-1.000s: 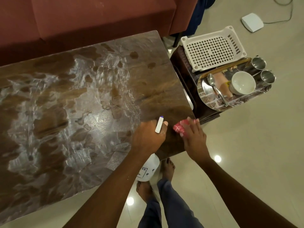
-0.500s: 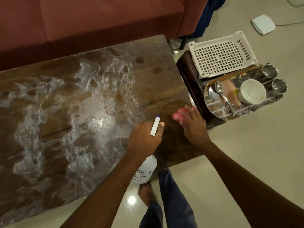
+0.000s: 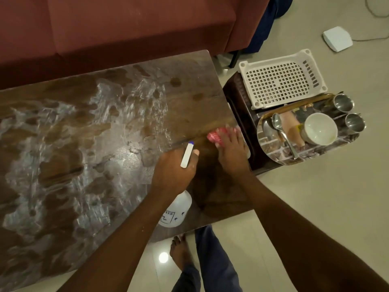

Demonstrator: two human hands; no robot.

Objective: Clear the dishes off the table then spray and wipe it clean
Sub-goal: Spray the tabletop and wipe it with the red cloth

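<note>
The dark wooden table [image 3: 185, 102] fills the left and middle, much of it wet with whitish spray patches. My left hand [image 3: 173, 171] grips a white spray bottle [image 3: 175, 210] above the table's near right part, its nozzle pointing away from me. My right hand [image 3: 230, 151] presses a pink-red cloth [image 3: 215, 137] flat on the table near its right edge. On a low side stand to the right sit the dishes: a steel plate [image 3: 267, 142] with a spoon [image 3: 283, 133], a white bowl [image 3: 320, 128] and two steel cups [image 3: 344, 103].
A white perforated basket [image 3: 280, 80] lies on the stand behind the dishes. A red-brown sofa [image 3: 126, 28] runs along the table's far side. A white box with a cable [image 3: 336, 39] lies on the tiled floor. My feet are below the table's near edge.
My right hand has slid the cloth away from me along the table's right end. My left hand with the bottle has barely moved.
</note>
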